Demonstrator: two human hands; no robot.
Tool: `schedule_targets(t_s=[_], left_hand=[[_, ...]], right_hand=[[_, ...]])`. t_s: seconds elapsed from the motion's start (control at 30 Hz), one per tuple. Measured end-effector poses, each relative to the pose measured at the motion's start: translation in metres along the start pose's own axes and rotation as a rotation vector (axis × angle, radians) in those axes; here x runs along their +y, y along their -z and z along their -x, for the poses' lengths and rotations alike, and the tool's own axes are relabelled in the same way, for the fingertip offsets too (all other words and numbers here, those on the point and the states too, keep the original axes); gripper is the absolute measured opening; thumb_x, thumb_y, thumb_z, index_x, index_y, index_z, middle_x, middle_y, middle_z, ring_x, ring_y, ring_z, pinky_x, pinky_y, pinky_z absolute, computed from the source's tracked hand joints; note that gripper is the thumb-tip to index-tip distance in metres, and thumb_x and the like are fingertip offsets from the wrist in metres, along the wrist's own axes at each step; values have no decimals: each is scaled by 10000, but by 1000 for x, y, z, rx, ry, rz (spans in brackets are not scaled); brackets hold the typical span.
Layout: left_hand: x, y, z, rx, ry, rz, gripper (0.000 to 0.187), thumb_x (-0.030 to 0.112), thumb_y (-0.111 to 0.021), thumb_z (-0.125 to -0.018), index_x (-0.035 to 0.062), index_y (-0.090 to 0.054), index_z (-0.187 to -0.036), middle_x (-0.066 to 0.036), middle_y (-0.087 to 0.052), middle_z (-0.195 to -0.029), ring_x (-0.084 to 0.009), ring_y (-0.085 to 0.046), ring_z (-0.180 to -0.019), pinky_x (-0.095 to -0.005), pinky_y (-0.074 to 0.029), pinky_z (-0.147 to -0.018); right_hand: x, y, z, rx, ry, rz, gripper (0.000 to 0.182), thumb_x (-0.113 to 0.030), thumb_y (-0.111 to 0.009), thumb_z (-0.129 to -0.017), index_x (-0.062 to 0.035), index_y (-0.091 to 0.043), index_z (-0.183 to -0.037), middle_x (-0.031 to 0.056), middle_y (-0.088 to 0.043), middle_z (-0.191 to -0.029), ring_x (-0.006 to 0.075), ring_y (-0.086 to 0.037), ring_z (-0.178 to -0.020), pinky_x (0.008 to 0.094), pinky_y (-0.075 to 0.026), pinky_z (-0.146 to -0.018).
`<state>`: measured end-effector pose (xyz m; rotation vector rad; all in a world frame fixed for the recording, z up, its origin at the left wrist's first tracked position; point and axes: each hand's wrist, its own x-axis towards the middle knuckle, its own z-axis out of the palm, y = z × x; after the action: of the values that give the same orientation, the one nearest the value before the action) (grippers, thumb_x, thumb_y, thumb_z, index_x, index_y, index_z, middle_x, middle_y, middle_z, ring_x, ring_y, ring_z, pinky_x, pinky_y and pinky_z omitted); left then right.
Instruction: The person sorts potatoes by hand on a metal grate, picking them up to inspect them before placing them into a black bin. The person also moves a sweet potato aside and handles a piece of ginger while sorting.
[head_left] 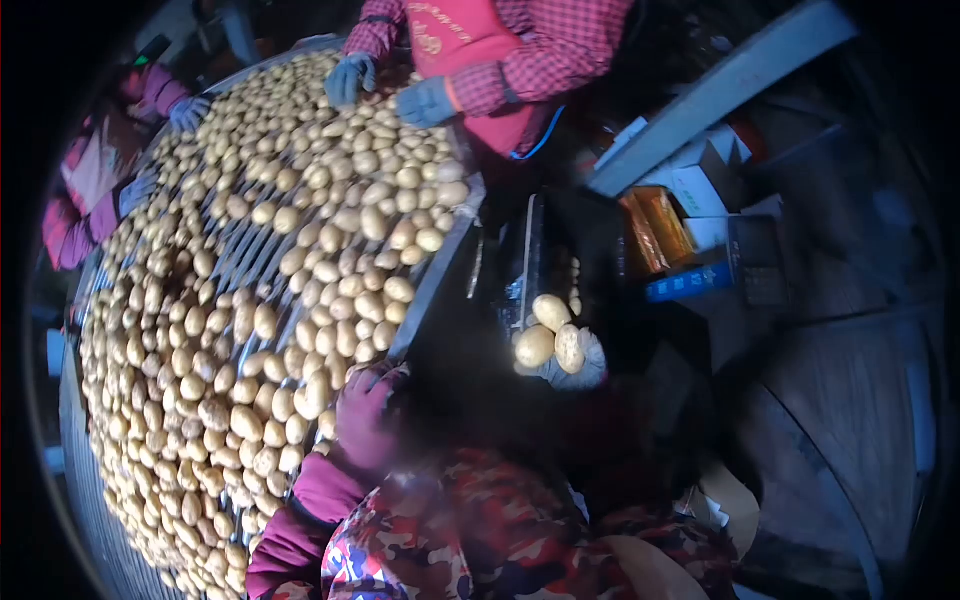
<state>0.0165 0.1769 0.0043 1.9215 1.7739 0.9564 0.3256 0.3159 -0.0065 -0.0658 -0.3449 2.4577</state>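
Observation:
Three pale potatoes (550, 332) are bunched in my right hand (590, 365), which wears a light grey glove and is held out beyond the table's edge. My left hand (372, 400), in purple, is at the edge of the slatted sorting table (245, 250), right beside the nearest potatoes (316, 393). Its fingers are in shadow and partly hidden. Many loose potatoes (190, 360) in various sizes cover most of the table, with the metal slats showing through in the middle.
Across the table a person in a pink apron (465, 40) has gloved hands (425, 100) over the potatoes. Another person in purple sleeves (75, 235) is at the left. A slanted metal beam (720, 95) and an opened cardboard box (700, 190) are at the right.

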Motion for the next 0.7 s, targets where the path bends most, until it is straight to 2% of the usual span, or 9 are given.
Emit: schedule_targets(t_s=[0.2, 0.33, 0.37, 0.4, 0.43, 0.47, 0.6, 0.67, 0.7], left_hand=[[-4, -7, -6, 54, -110, -61, 338, 27, -698, -743, 61, -655, -1076, -123, -660, -1129, -338, -620, -1021, -427, -503, -861], [-3, -7, -9, 56, -163, -84, 352, 35, -709, -735, 90, -665, -1080, -101, -660, -1128, -321, -621, -999, -424, -508, -839], [-4, -7, -8, 48, -166, -103, 355, 36, -706, -736, 97, -667, -1083, -97, -660, -1126, -322, -620, -993, -423, -508, -834], [-3, -7, -8, 46, -165, -106, 355, 36, -706, -736, 97, -667, -1083, -97, -660, -1126, -322, -620, -993, -423, -508, -834], [0, -8, -8, 64, -164, -131, 361, 39, -703, -735, 103, -669, -1089, -96, -660, -1124, -322, -619, -987, -424, -507, -831], [2, -9, -9, 85, -163, -156, 366, 42, -701, -735, 109, -670, -1094, -95, -660, -1122, -322, -619, -982, -425, -506, -827], [5, -8, -9, 74, -92, -180, 390, 30, -684, -727, 102, -671, -1110, -100, -661, -1119, -323, -617, -971, -423, -504, -817], [6, -3, -10, 44, -113, -75, 427, 19, -668, -707, 93, -671, -1127, -108, -661, -1117, -328, -615, -959, -420, -498, -813], [3, -9, -1, 11, 6, -90, 460, 10, -656, -681, 83, -673, -1136, -113, -663, -1109, -334, -613, -948, -419, -493, -812]], right_hand=[[-46, -10, -5, 446, 208, -98, 503, -216, -584, -972, -48, -400, -1409, 82, -579, -1179, 207, -602, -930, 322, -527, -824], [-106, -30, -32, 1075, 427, -386, 507, -271, -635, -949, -32, -453, -1358, 62, -615, -1070, 179, -592, -837, 259, -524, -752], [-126, 29, 8, 1024, 765, 251, 386, -358, -607, -964, -31, -506, -1141, 90, -609, -1016, 232, -611, -875, 318, -563, -760], [-144, 85, 49, 886, 1061, 901, 420, -445, -580, -979, -30, -559, -924, 119, -603, -962, 285, -631, -912, 378, -602, -768], [-166, 50, 32, 856, 1158, 494, 418, -446, -572, -985, -31, -548, -1038, 156, -586, -1008, 319, -624, -972, 461, -590, -851], [-200, 48, 26, 935, 1261, 418, 391, -460, -577, -978, -71, -542, -998, 138, -592, -1023, 308, -617, -957, 509, -560, -908], [-214, 40, -11, 887, 933, 327, 312, -428, -599, -970, -134, -584, -1076, 38, -624, -1046, 243, -635, -910, 417, -550, -745], [-140, 14, -48, 847, 492, 561, 302, -353, -589, -982, -124, -594, -1178, 43, -637, -1052, 225, -649, -900, 397, -548, -745], [-106, 2, -64, 800, 253, 669, 313, -316, -585, -987, -119, -599, -1230, 45, -643, -1056, 216, -656, -895, 387, -548, -744]])
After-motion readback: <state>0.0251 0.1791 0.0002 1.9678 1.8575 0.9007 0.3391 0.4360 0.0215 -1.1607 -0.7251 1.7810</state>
